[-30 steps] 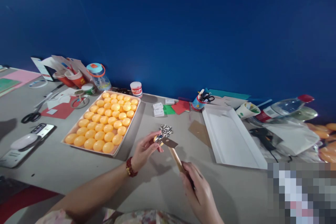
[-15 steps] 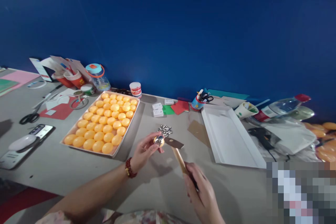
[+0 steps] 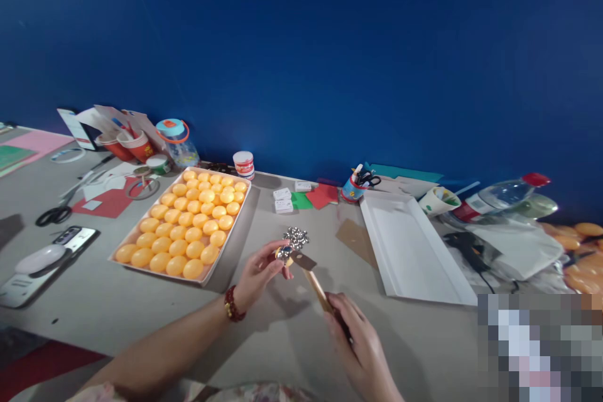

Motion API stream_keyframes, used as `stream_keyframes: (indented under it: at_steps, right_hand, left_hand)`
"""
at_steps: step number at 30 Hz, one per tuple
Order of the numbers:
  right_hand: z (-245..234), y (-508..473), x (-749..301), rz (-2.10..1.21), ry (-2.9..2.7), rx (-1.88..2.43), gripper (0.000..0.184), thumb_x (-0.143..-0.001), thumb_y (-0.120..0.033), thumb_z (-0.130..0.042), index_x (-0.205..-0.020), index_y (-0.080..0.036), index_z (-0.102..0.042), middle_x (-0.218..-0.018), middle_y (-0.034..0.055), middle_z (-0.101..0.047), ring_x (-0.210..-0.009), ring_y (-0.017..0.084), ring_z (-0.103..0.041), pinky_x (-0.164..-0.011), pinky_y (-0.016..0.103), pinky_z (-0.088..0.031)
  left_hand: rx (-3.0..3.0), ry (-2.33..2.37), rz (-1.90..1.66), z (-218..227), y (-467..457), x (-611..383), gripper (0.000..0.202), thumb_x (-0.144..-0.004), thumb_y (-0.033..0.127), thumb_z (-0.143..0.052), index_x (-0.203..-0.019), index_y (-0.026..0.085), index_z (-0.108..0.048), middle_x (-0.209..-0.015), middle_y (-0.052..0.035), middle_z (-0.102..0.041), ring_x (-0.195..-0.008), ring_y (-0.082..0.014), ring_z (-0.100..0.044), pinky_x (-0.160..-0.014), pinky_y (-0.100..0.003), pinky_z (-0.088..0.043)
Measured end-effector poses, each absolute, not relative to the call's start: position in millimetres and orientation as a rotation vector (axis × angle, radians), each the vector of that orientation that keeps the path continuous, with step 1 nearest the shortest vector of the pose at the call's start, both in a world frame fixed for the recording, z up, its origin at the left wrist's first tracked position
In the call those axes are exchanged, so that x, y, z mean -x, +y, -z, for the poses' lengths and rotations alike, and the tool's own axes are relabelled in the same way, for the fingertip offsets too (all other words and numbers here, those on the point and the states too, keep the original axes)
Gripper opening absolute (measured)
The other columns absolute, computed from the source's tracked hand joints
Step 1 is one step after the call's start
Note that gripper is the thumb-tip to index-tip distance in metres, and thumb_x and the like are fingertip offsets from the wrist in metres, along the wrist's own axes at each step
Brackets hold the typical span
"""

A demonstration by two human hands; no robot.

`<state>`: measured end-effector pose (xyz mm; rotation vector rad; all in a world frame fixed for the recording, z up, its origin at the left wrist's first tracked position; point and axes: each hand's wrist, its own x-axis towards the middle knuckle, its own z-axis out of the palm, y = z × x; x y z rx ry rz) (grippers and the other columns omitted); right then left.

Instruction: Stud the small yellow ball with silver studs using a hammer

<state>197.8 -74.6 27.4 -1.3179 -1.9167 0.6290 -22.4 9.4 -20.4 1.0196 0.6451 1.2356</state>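
Observation:
My left hand (image 3: pixel 261 268) has its fingers curled round a small round ball (image 3: pixel 284 254), shiny silver on top with a yellow-orange edge; its exact kind is hard to make out. In my right hand (image 3: pixel 355 336) is the wooden handle of a small hammer (image 3: pixel 316 289). The hammer's dark flat head overlaps the ball's right side in view; whether they touch, I cannot tell. Just beyond my left fingers lies a pile of small shiny silver pieces (image 3: pixel 296 237) on the grey table. A shallow box (image 3: pixel 206 277) full of orange balls stands left of my left hand.
An empty white tray (image 3: pixel 409 245) lies at the right, near a pen cup (image 3: pixel 353 189), a paper cup (image 3: pixel 438 200) and a plastic bottle (image 3: pixel 499 196). Small white boxes (image 3: pixel 283 205) and coloured paper (image 3: pixel 323 195) sit farther back. Scissors (image 3: pixel 54 216) and a phone (image 3: pixel 70 242) are at left.
The hammer head has shifted left and now overlaps the ball's edge more. My right hand has moved slightly left with it; my left hand keeps the ball in almost the same place.

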Motion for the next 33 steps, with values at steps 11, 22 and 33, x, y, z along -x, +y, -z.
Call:
stream_keyframes:
  at_steps: [11, 22, 33]
  right_hand:
    - [3, -25, -251, 0.105, -1.978, 1.691, 0.029, -0.098, -0.031, -0.04, -0.114, -0.018, -0.061, -0.097, 0.0101, -0.069, -0.072, 0.023, -0.071, -0.058, 0.032, -0.055]
    - [20, -18, -257, 0.379, -2.036, 1.721, 0.023, -0.094, -0.021, -0.044, -0.11, -0.019, -0.06, -0.088, 0.0103, -0.066, -0.082, 0.028, -0.063, -0.078, 0.044, -0.052]
    - [-50, -17, -171, -0.389, -2.109, 1.174, 0.041, -0.088, -0.027, -0.064, -0.127, -0.021, -0.053, -0.123, 0.0113, -0.064, -0.118, 0.026, -0.058, -0.097, 0.042, -0.051]
  left_hand:
    - [-0.734, 0.538, -1.207, 5, 10, 22, 0.032, -0.086, 0.03, -0.068, -0.116, 0.019, -0.066, -0.11, -0.0103, -0.068, -0.065, -0.0103, -0.061, -0.073, -0.032, -0.055]
    - [-0.694, 0.435, -1.168, 5, 10, 22, 0.024, -0.091, 0.027, -0.057, -0.11, 0.016, -0.064, -0.102, -0.0106, -0.068, -0.059, -0.0098, -0.059, -0.068, -0.032, -0.054]
    - [-0.735, 0.467, -1.064, 9, 6, 17, 0.035, -0.094, 0.044, -0.053, -0.11, 0.015, -0.066, -0.096, -0.0119, -0.072, -0.062, -0.0115, -0.06, -0.064, -0.026, -0.05]
